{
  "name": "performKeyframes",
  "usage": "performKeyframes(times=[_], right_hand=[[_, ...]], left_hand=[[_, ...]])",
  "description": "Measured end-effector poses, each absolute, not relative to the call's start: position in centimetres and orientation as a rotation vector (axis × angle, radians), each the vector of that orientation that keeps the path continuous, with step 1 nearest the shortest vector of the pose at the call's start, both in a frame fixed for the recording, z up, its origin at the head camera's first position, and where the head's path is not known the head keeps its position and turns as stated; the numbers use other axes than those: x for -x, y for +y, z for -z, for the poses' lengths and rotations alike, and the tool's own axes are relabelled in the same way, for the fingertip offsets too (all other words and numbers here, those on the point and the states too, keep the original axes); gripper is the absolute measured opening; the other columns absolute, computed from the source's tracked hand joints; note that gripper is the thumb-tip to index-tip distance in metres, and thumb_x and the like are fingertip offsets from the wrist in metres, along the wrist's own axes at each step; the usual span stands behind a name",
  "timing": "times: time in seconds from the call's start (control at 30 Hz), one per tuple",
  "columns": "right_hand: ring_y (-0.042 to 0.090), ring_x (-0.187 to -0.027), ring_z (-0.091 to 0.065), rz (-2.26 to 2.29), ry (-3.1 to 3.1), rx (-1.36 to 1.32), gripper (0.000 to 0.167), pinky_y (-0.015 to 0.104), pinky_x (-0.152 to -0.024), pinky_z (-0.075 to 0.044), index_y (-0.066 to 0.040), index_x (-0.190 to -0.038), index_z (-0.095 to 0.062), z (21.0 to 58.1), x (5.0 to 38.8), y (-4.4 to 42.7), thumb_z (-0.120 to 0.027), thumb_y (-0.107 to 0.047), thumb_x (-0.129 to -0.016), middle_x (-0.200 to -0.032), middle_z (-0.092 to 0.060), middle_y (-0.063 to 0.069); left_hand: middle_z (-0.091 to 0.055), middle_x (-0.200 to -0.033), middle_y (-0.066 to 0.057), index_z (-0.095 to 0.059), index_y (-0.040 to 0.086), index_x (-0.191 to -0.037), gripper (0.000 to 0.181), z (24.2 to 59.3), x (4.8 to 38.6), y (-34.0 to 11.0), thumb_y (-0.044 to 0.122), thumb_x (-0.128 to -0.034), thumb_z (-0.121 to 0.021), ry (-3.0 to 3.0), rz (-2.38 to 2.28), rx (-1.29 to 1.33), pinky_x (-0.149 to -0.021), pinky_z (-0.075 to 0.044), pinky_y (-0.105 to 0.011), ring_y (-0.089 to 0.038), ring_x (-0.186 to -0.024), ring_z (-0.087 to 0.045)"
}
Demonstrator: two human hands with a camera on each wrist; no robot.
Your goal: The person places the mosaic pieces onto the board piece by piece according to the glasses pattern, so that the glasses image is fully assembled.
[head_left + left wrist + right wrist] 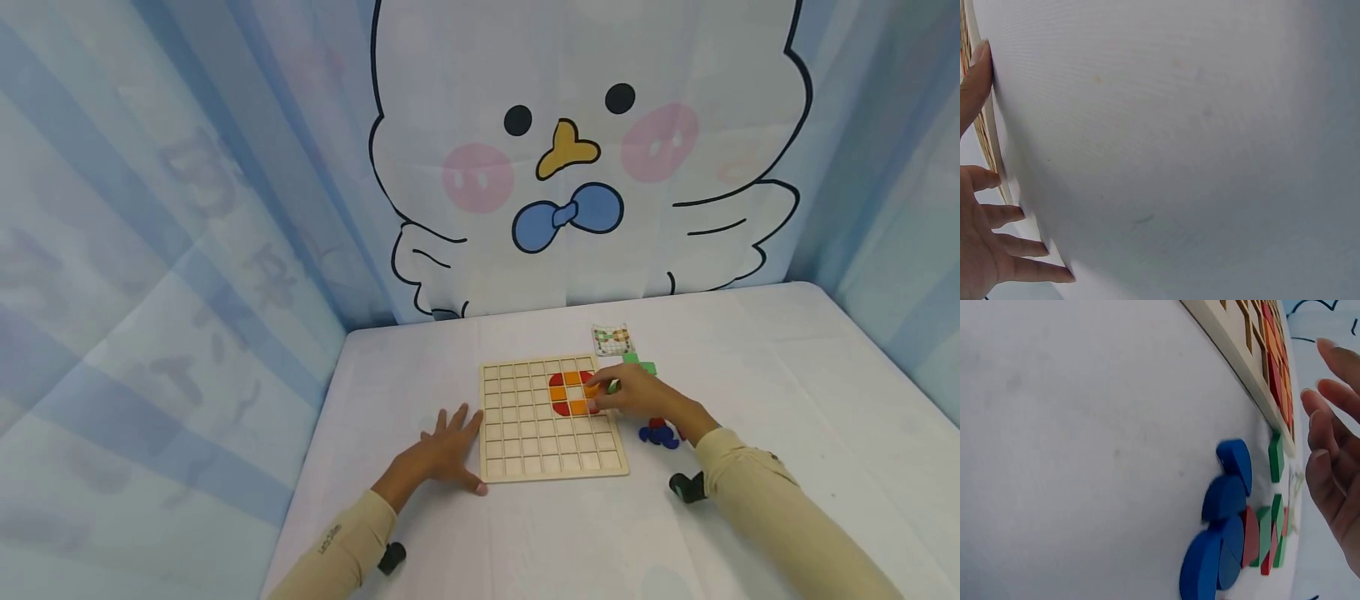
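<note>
Fingers (611, 374) near orange tiles (557, 393), board (517, 433)

You get soft, even light in the head view, though the small card (612, 342) beyond your right hand (641, 393) is too fuzzy to read. Your left wrist view looks dimmer and greyer, a soft shadow spreading over the table (1147, 125) beside your left hand (982, 244). Your right wrist view shows slightly soft detail.

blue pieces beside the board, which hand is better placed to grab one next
Probably the right hand: it is at the right side of the board, close to the blue pieces. The left hand is across at the left edge.
</note>
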State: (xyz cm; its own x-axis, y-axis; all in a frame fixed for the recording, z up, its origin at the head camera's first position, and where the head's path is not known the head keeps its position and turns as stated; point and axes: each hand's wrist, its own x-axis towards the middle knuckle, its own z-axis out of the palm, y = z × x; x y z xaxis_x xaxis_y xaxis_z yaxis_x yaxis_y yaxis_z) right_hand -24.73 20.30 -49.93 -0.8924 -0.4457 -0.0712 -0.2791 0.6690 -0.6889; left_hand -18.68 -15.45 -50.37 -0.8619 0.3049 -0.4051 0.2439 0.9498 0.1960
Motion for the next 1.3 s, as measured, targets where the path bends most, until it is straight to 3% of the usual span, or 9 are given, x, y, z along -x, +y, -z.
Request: performKeyframes(times=[0.1,0.23,0.33,0.47,0.6,0.93,1.3], right_hand=[[0.019,-0.071,-0.059,1.083,2.667,0.502,0.042,0.031,-0.063,-0.055,-0.006,-0.122,-0.070,49.5,25.1,21.7,-0.072,-0.035,-0.093,-0.100,-0.067,0.007],[0.025,-0.088,-0.063,1.065,2.759,0.345,0.046,0.037,-0.076,-0.058,-0.010,-0.125,-0.070,49.5,26.1,23.8,-0.064,-0.046,-0.097,-0.114,-0.068,0.014],[0.028,-0.099,-0.059,1.050,2.825,0.227,0.042,0.040,-0.084,-0.056,-0.008,-0.124,-0.070,49.7,26.9,25.3,-0.062,-0.041,-0.099,-0.120,-0.067,0.017],[0.035,-0.103,-0.056,0.974,2.899,0.116,0.035,0.049,-0.088,-0.051,-0.003,-0.122,-0.068,50.2,27.4,26.6,-0.064,-0.030,-0.099,-0.116,-0.066,0.021],[0.040,-0.107,-0.055,0.861,2.912,0.035,0.036,0.057,-0.091,-0.048,-0.002,-0.122,-0.066,50.9,27.7,27.1,-0.067,-0.027,-0.097,-0.117,-0.062,0.024],[0.044,-0.111,-0.054,0.829,2.846,-0.127,0.051,0.057,-0.096,-0.048,0.002,-0.127,-0.058,50.9,27.3,27.0,-0.069,-0.036,-0.094,-0.126,-0.058,0.029],[0.043,-0.113,-0.053,0.865,2.785,-0.115,0.049,0.056,-0.100,-0.047,0.001,-0.128,-0.058,50.9,27.0,27.6,-0.069,-0.033,-0.095,-0.127,-0.056,0.030]], left_hand=[[-0.014,-0.168,-0.018,-0.022,0.016,-0.161,0.126,50.3,18.6,-15.5,0.059,-0.0632,-0.089,2.663,-0.192,-0.401,-0.107,-0.028,-0.077,-0.054,-0.150,-0.011],[-0.013,-0.168,-0.018,-0.021,0.016,-0.161,0.126,50.2,18.6,-15.4,0.058,-0.0642,-0.089,2.660,-0.193,-0.406,-0.107,-0.028,-0.076,-0.054,-0.150,-0.011],[-0.013,-0.168,-0.018,-0.021,0.016,-0.161,0.125,50.1,18.6,-15.4,0.058,-0.0646,-0.089,2.655,-0.197,-0.406,-0.107,-0.028,-0.076,-0.054,-0.150,-0.011],[-0.013,-0.168,-0.018,-0.021,0.016,-0.161,0.125,50.1,18.6,-15.4,0.058,-0.0646,-0.089,2.655,-0.193,-0.405,-0.107,-0.029,-0.076,-0.054,-0.150,-0.011],[-0.013,-0.168,-0.018,-0.022,0.016,-0.161,0.126,50.1,18.6,-15.4,0.058,-0.0642,-0.089,2.656,-0.199,-0.409,-0.107,-0.029,-0.076,-0.054,-0.150,-0.011],[-0.014,-0.168,-0.018,-0.022,0.015,-0.161,0.124,49.7,18.4,-15.4,0.057,-0.0649,-0.089,2.653,-0.208,-0.415,-0.107,-0.028,-0.076,-0.054,-0.150,-0.012],[-0.013,-0.168,-0.018,-0.021,0.016,-0.162,0.125,49.7,18.4,-15.4,0.058,-0.0652,-0.088,2.647,-0.205,-0.400,-0.108,-0.027,-0.076,-0.053,-0.151,-0.011]])
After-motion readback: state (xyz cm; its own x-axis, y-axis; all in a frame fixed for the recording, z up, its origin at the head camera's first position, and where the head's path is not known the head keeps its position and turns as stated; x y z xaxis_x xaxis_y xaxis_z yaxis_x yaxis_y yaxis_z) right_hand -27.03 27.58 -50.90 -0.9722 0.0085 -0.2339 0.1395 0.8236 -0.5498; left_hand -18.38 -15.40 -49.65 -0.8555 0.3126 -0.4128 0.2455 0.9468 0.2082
